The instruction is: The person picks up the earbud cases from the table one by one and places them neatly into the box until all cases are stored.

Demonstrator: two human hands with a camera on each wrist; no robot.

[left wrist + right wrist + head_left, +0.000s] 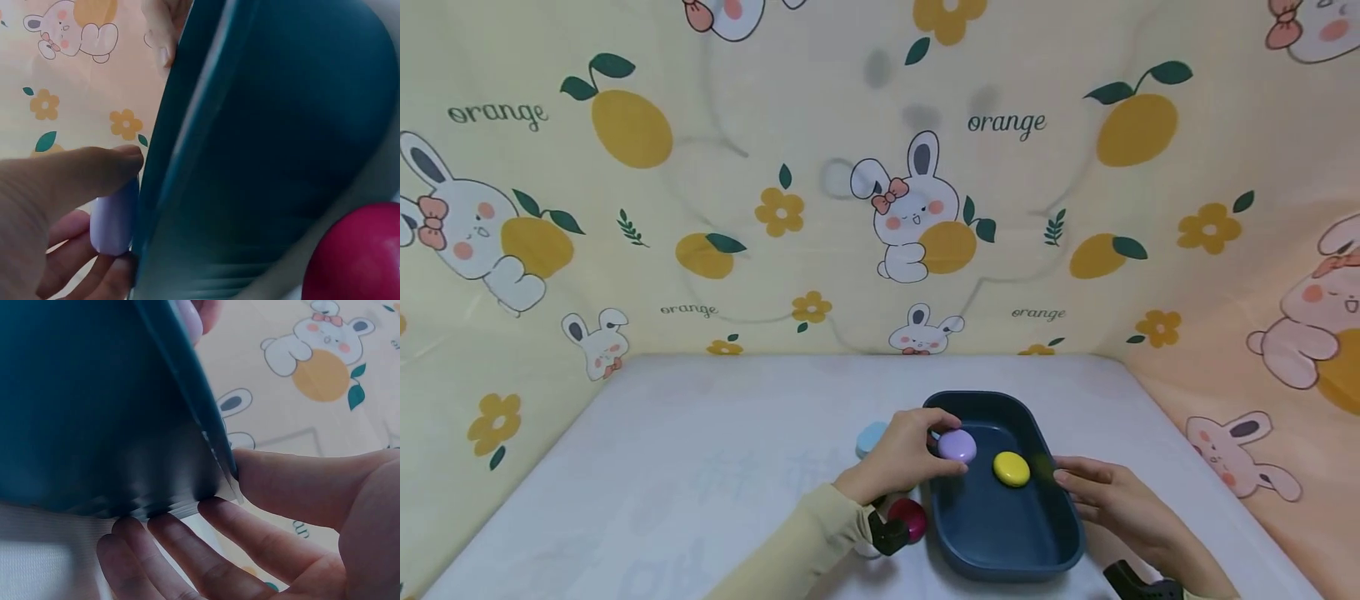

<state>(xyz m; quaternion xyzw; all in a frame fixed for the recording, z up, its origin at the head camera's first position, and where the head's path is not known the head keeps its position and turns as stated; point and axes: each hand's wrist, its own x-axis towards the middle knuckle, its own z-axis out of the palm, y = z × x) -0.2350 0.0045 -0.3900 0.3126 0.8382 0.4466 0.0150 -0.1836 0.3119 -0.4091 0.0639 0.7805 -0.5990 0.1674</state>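
Now the blue bin [1000, 525] holds a yellow disc [1011, 469]; over its left part the left hand [904, 454] pinches a purple disc [957, 447]; the right hand [1123, 504], fingers extended, touches its right wall.

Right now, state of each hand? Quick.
Left hand: closed, holding the purple disc between thumb and fingers.
Right hand: holding the dark blue tray at its side, thumb at the rim, fingers against the outer wall.
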